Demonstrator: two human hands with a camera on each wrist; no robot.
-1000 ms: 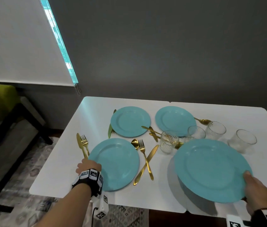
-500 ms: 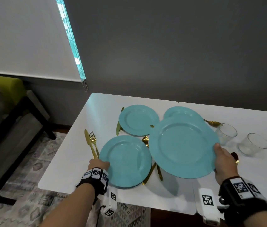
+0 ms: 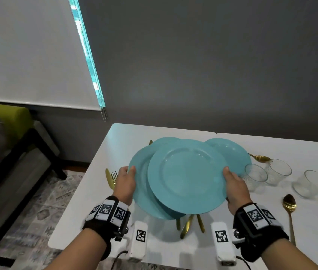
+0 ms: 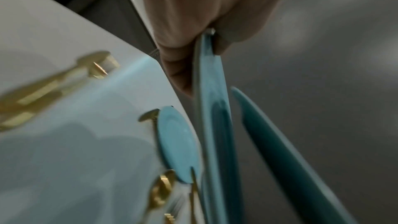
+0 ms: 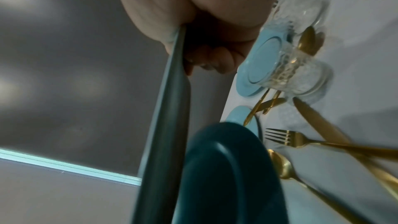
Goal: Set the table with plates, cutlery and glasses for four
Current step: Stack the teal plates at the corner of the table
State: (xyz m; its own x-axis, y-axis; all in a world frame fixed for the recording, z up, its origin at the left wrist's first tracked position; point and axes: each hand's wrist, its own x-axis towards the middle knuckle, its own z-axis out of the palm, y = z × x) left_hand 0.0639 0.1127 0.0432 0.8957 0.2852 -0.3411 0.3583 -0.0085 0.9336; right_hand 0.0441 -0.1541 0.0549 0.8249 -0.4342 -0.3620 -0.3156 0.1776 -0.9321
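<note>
Both hands hold turquoise plates above the white table (image 3: pixel 300 227). My left hand (image 3: pixel 128 175) grips the left rim of the lower plate (image 3: pixel 140 188), thumb on top. My right hand (image 3: pixel 230 177) grips the right rim of the upper plate (image 3: pixel 187 176), which overlaps the lower one. In the left wrist view the fingers pinch the plate rim (image 4: pixel 207 83); the right wrist view shows the held plate (image 5: pixel 165 108) edge-on. Two more plates (image 3: pixel 230 152) lie on the far side, one mostly hidden. Three glasses (image 3: pixel 278 170) stand at the right.
A gold knife and fork (image 3: pixel 111 178) lie beside my left hand. Crossed gold cutlery (image 3: pixel 187 225) lies under the held plates, and a gold spoon (image 3: pixel 289 205) lies near the front right. A green sofa (image 3: pixel 4 117) and a rug are at the left.
My right hand has carried its plate left, over the near-left plate. My left hand has lifted that near-left plate off the table by its rim.
</note>
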